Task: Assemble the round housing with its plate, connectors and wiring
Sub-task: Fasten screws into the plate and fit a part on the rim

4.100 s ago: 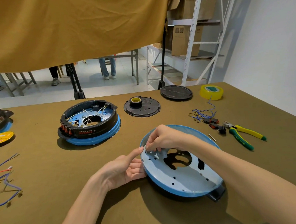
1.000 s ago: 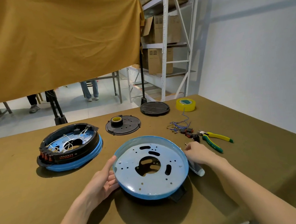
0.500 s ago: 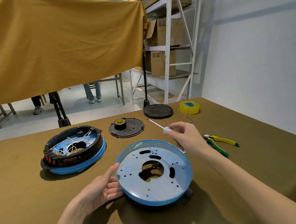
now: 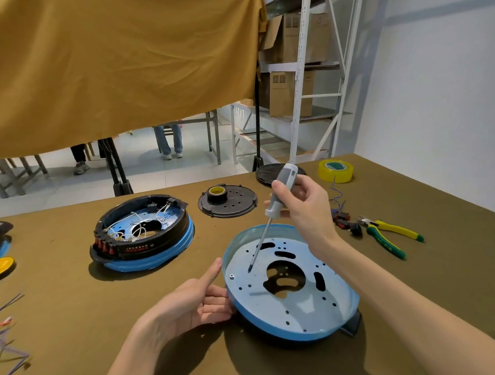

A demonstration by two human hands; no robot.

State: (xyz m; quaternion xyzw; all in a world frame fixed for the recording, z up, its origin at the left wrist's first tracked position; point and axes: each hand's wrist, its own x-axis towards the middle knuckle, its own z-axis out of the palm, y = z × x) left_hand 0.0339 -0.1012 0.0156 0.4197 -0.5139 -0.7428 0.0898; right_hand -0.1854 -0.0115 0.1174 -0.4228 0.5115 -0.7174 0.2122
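Observation:
A round blue housing lies in front of me with a pale perforated plate seated in it. My right hand grips a grey-handled screwdriver, tip down on the plate's left part, close to a small screw. My left hand rests flat against the housing's left rim, fingers apart. Black and red connectors with blue wires lie to the right of the housing.
A wired housing sits at the left. Behind are a black disc with a tape roll, a second black disc and yellow tape. Green-yellow pliers lie at the right. Loose wires lie at the far left.
My right hand picked the screwdriver up off the table at the right, raised it, and turned it tip down onto the plate. My left hand stays at the housing's left rim.

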